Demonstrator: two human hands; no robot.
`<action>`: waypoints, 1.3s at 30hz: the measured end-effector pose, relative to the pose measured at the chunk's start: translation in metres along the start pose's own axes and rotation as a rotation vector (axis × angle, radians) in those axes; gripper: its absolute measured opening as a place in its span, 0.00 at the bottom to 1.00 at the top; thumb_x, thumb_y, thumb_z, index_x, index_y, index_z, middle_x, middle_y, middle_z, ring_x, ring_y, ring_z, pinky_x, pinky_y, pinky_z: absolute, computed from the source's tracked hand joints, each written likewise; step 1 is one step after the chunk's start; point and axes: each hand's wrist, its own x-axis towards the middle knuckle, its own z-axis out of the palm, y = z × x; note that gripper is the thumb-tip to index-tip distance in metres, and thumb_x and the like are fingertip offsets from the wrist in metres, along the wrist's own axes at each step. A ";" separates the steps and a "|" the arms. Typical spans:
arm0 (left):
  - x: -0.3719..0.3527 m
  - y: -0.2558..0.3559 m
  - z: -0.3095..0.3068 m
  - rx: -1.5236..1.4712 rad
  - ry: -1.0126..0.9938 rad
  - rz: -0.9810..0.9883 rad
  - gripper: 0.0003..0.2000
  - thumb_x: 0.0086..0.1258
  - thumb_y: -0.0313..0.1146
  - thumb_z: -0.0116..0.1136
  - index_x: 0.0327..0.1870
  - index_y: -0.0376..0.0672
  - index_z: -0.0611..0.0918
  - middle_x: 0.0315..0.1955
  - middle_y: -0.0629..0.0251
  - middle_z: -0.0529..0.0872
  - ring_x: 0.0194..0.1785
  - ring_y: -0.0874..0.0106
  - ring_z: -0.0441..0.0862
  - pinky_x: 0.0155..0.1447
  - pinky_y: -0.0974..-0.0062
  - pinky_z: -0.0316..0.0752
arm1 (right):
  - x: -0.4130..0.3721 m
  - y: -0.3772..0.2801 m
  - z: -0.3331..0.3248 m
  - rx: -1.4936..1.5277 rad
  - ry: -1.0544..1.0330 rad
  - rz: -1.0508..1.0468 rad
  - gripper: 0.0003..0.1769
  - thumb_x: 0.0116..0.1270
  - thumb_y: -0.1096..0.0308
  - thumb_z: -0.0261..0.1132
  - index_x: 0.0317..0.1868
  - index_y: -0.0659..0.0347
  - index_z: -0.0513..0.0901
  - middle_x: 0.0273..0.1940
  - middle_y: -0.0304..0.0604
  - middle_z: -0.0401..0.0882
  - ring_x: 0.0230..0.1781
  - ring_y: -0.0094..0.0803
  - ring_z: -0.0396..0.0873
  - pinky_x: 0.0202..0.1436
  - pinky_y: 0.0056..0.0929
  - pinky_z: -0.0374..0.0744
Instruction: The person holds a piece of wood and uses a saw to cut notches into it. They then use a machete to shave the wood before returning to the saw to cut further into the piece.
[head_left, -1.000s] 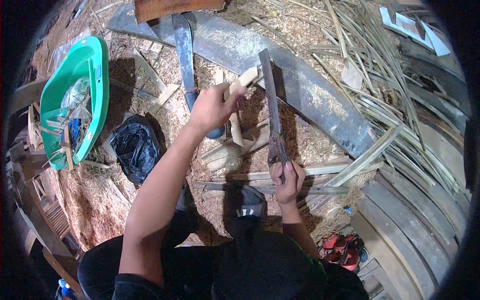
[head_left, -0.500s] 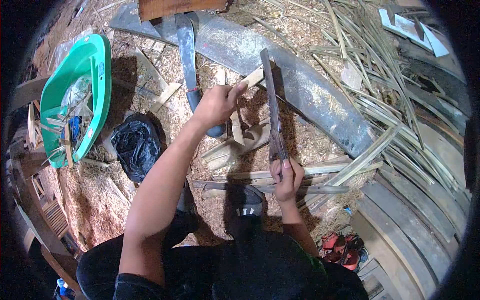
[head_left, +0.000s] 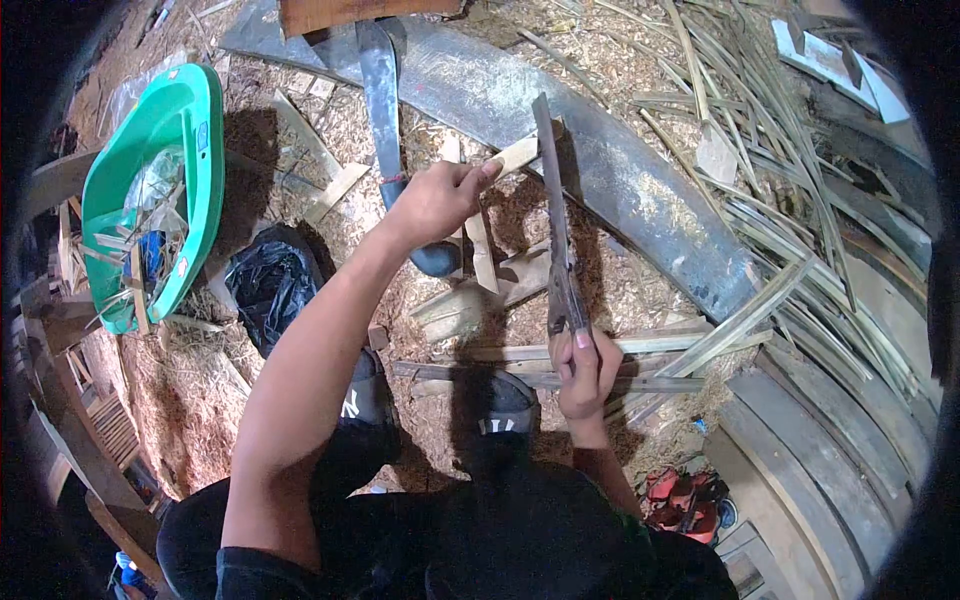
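Observation:
My left hand is closed around a short pale wood strip, whose far end meets the blade in this view. In my right hand is the handle of a long, dark handsaw, seen nearly edge-on and pointing away from me. Below both lies a long grey board dusted with pale sawdust. A machete rests on the ground partly under my left hand, its dark handle showing on both sides of the wrist. Offcuts lie between my hands.
A green plastic basin with scraps stands at left, beside a black plastic bag. Long thin wood strips are heaped at right, above stacked curved planks. Near my right elbow sit red items. Shavings cover the ground.
The handsaw and my right hand have shifted slightly right and toward me. My left hand keeps its hold on the strip; the whole view has moved a little.

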 end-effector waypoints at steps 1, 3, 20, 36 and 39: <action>-0.001 0.002 0.000 -0.010 -0.013 -0.002 0.36 0.81 0.64 0.48 0.47 0.30 0.87 0.28 0.56 0.88 0.33 0.70 0.85 0.44 0.64 0.79 | 0.001 -0.002 0.002 0.097 0.012 0.040 0.24 0.80 0.57 0.54 0.24 0.61 0.68 0.18 0.33 0.63 0.19 0.20 0.60 0.24 0.26 0.56; -0.003 0.001 0.003 -0.020 -0.006 0.018 0.34 0.83 0.61 0.46 0.50 0.30 0.86 0.33 0.47 0.90 0.38 0.59 0.90 0.48 0.58 0.80 | 0.005 -0.010 -0.002 0.117 0.024 0.070 0.25 0.80 0.57 0.54 0.23 0.60 0.67 0.18 0.34 0.63 0.18 0.20 0.59 0.24 0.27 0.56; -0.002 0.005 0.027 0.245 0.297 0.036 0.34 0.83 0.63 0.40 0.49 0.42 0.91 0.35 0.32 0.86 0.45 0.38 0.86 0.54 0.44 0.80 | 0.053 -0.010 0.007 -0.038 0.004 -0.187 0.25 0.81 0.56 0.54 0.23 0.59 0.67 0.18 0.33 0.62 0.16 0.20 0.58 0.22 0.25 0.56; -0.029 -0.006 -0.005 0.265 0.691 0.252 0.19 0.78 0.46 0.61 0.55 0.37 0.79 0.41 0.41 0.87 0.44 0.43 0.87 0.46 0.49 0.79 | 0.059 0.003 0.015 0.073 0.020 -0.086 0.26 0.79 0.56 0.54 0.21 0.59 0.67 0.18 0.35 0.65 0.17 0.20 0.60 0.24 0.26 0.57; -0.032 0.012 0.000 0.428 0.968 0.571 0.14 0.78 0.38 0.61 0.54 0.38 0.80 0.42 0.49 0.82 0.50 0.49 0.79 0.56 0.53 0.76 | 0.057 0.007 0.016 0.073 0.022 -0.121 0.25 0.80 0.58 0.53 0.22 0.60 0.67 0.17 0.36 0.63 0.16 0.21 0.59 0.22 0.26 0.57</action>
